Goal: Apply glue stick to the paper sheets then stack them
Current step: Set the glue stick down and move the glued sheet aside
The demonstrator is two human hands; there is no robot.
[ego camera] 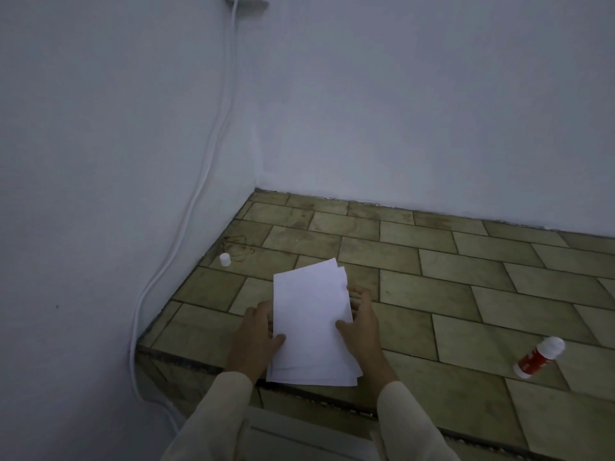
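A loose stack of white paper sheets [311,322] lies on the tiled ledge [432,277], its near end hanging a little over the front edge. My left hand [258,334] grips the stack's left side, thumb on top. My right hand [361,322] holds the right side, thumb on the top sheet and fingers spread along the edge. A red and white glue stick [539,357] lies on its side far to the right, away from both hands. Its small white cap [225,259] stands near the left wall.
Pale walls meet at a corner behind the ledge. A white cable [186,227] runs down the left wall past the ledge's left end. A thin reddish rubber band or wire [244,251] lies beside the cap. The ledge's front edge drops off just below the papers.
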